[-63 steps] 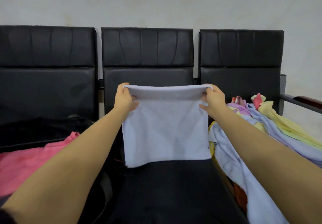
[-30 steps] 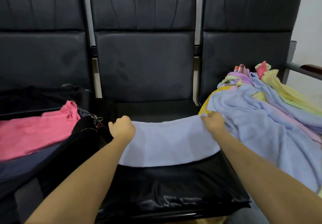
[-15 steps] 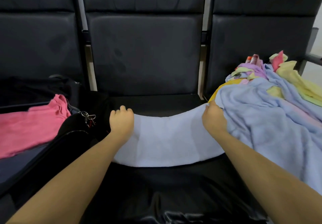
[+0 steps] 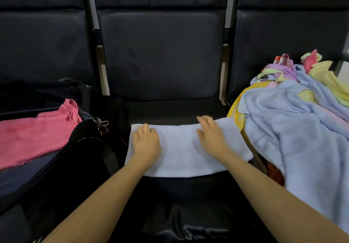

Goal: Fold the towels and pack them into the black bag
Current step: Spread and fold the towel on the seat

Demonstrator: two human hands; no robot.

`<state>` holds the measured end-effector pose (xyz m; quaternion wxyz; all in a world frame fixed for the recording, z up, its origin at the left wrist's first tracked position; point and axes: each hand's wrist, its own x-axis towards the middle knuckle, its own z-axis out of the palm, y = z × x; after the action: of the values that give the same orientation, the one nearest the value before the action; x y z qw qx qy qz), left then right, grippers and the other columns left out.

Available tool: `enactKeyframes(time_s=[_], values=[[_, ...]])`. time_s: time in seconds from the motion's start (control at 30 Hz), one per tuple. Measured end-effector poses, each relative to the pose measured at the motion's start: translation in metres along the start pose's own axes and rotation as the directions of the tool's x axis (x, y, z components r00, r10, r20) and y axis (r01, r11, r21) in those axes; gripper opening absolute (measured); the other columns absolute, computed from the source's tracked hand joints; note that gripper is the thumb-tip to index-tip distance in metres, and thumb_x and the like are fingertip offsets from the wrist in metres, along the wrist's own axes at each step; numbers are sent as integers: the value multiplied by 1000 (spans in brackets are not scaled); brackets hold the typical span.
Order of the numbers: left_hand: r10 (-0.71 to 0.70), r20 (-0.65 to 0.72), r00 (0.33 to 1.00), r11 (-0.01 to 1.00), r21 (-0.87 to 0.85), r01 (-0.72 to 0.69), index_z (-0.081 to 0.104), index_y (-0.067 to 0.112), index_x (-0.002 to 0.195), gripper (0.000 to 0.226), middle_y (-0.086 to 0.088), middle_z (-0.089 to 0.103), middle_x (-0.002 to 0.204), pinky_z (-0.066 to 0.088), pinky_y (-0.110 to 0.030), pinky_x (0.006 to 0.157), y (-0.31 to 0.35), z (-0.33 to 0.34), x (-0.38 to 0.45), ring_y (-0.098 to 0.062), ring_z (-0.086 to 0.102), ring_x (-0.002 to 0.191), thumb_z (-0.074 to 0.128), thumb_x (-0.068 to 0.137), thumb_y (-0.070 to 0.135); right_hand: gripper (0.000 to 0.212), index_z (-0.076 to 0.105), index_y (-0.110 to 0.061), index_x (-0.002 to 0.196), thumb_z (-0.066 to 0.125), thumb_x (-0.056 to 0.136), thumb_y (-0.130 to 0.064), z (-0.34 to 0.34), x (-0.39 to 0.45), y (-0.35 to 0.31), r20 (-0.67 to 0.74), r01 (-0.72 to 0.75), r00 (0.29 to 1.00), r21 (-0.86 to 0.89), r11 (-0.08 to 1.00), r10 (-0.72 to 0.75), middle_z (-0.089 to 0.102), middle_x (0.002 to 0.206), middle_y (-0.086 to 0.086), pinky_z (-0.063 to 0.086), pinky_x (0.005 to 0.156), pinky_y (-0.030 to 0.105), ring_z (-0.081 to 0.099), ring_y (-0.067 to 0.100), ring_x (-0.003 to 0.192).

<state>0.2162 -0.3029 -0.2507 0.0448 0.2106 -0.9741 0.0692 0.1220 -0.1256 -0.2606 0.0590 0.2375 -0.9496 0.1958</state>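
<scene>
A pale blue towel, folded into a wide strip, lies flat on the middle black seat. My left hand presses flat on its left part. On its right part rests my right hand, fingers straight and spread. An open black bag sits on the left seat with a folded pink towel inside. A heap of unfolded towels, blue, yellow and purple, covers the right seat and touches the strip's right end.
Three black padded chairs stand in a row with upright backrests. A bunch of keys hangs at the bag's rim near the towel's left end. A metal armrest shows at the far right.
The towel came down from being held up in the air onto the seat. Both hands let go of its corners and now lie flat on top of it.
</scene>
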Motion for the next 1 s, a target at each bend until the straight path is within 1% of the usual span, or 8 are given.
enactKeyframes(time_s=[0.07,0.13,0.33,0.43,0.53,0.8,0.9,1.0], values=[[8,82,997,999,-34,-5,46,5,125,34,-12,40,134,26,-32,105,-2,3,-12,-27,37,124,36,94,14,51,11,-29,152,24,103,-36,11,-9,4,243,52,969,-83,995,-30,5,160,0,10,117,38,10,21,146],[15,160,987,999,-44,-8,44,4,128,36,-14,40,136,26,-34,107,-6,7,-24,-29,37,126,34,96,17,50,6,-35,152,15,103,-41,16,-19,10,320,105,947,-211,972,-33,-3,161,-3,-1,117,41,-2,19,147],[39,155,987,995,-93,-25,49,6,121,29,-12,49,126,40,-33,90,-10,12,-48,-28,48,116,34,100,19,47,18,-38,150,13,103,-42,4,-49,18,306,110,952,-297,948,-14,4,160,-5,-4,116,45,0,17,147],[-60,143,988,992,-104,75,46,2,119,26,-15,46,126,45,-29,82,-11,13,-54,-28,47,115,40,94,2,46,25,-39,147,15,102,-41,3,-63,20,243,107,970,-324,940,-26,12,159,-5,-2,116,45,6,17,146],[-111,121,986,993,-21,114,40,-2,125,32,-19,43,128,46,-27,84,-10,17,-58,-29,46,116,39,94,3,46,28,-39,146,16,102,-42,3,-68,18,209,96,978,-337,937,-25,16,159,-5,-1,116,45,8,16,146],[-71,96,993,997,-13,72,26,4,136,46,-18,50,124,42,-32,88,-7,28,-55,-31,49,110,38,92,6,57,-1,-44,149,12,96,-61,5,-67,16,303,138,953,-413,900,-7,-1,161,1,-5,114,51,-3,24,147],[-29,74,997,988,-150,40,33,6,127,39,-16,45,118,40,-29,66,-10,19,-55,-21,53,77,41,90,-2,63,-7,-50,146,10,89,-70,5,-66,15,345,158,938,-429,889,0,-6,160,4,-8,113,53,-7,28,147],[-2,28,1000,980,-201,8,34,4,125,41,-21,37,127,30,-26,47,-14,7,-51,-16,38,50,42,87,-8,68,-9,-51,146,8,84,-76,6,-63,11,395,160,918,-444,882,33,-13,159,5,-11,112,55,-12,30,146]])
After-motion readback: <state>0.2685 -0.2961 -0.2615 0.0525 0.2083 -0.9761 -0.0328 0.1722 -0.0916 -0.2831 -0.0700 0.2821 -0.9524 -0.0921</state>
